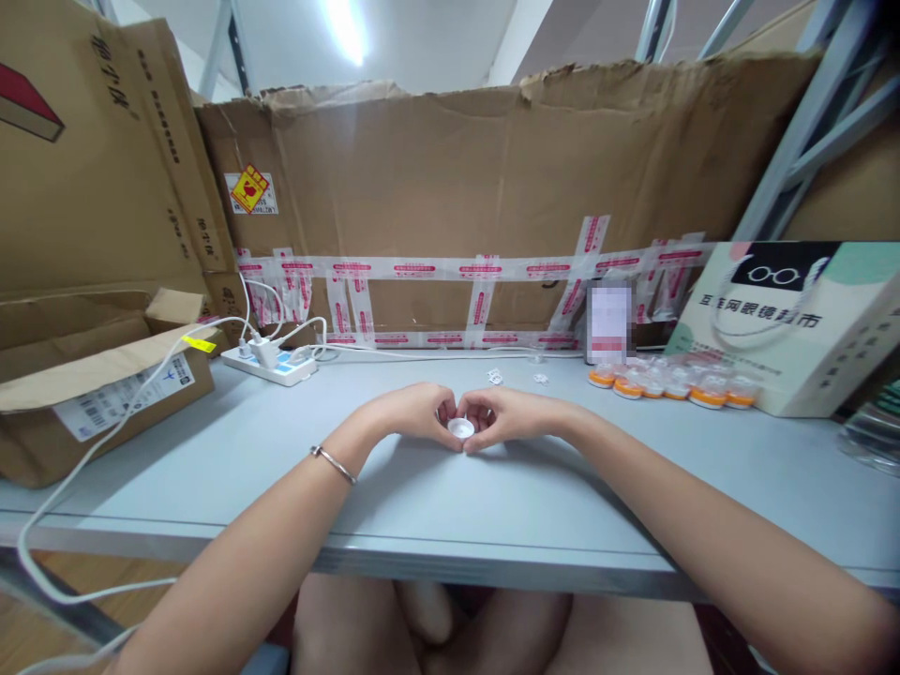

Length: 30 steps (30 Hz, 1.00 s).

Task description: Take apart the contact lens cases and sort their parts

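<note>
My left hand [426, 412] and my right hand [502, 417] meet over the middle of the table. Between them is a small round white cap-like piece [460, 428], its hollow side facing up. The fingers of both hands curl around it from either side, thumbs at the near edge and fingers at the far edge. What the fingertips touch on its far side is partly hidden. Just beyond my hands lie two little clusters of small white pieces [495, 377], too small to name.
Several clear containers with orange bases [707, 396] stand at the right, before a phone [610, 323] and a paper bag [759, 319]. A power strip [281, 367] with white cables and an open cardboard box [105, 394] are at the left. A large taped carton [436, 178] walls off the back.
</note>
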Each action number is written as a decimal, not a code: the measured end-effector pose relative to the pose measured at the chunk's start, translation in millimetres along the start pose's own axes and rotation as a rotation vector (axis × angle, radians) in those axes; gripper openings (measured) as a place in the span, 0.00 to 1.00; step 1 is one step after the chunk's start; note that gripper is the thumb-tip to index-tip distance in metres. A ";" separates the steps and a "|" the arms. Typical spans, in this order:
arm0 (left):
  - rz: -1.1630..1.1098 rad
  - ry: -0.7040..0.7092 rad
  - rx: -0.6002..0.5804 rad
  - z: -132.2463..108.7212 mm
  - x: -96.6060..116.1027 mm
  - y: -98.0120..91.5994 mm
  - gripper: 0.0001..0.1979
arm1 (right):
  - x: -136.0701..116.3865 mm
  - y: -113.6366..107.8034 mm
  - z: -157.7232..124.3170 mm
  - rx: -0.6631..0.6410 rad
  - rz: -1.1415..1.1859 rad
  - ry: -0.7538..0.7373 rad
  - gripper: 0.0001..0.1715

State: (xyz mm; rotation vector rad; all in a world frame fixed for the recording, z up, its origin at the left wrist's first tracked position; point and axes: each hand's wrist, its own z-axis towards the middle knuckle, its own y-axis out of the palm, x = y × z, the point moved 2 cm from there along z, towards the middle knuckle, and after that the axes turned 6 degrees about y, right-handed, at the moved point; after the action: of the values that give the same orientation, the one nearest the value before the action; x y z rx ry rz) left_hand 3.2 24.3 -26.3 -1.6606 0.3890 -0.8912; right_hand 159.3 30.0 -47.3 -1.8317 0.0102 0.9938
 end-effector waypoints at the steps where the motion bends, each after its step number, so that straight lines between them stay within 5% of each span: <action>1: -0.001 0.009 0.008 0.8 0.2 0.9 0.20 | -0.5 0.1 0.1 0.011 0.001 0.001 0.26; 8: -0.018 0.116 0.043 4.6 -0.9 5.6 0.17 | -1.4 -1.6 1.0 0.057 -0.003 0.000 0.24; 30: -0.111 0.133 -0.010 6.2 -7.4 8.1 0.13 | -4.2 -0.6 -1.3 0.018 -0.008 -0.054 0.18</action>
State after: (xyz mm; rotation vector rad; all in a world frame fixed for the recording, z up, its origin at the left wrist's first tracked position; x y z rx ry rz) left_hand 4.5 31.1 -36.8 -1.6499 0.3950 -1.0879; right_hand 157.5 27.5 -44.0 -1.7867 -0.0212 1.0339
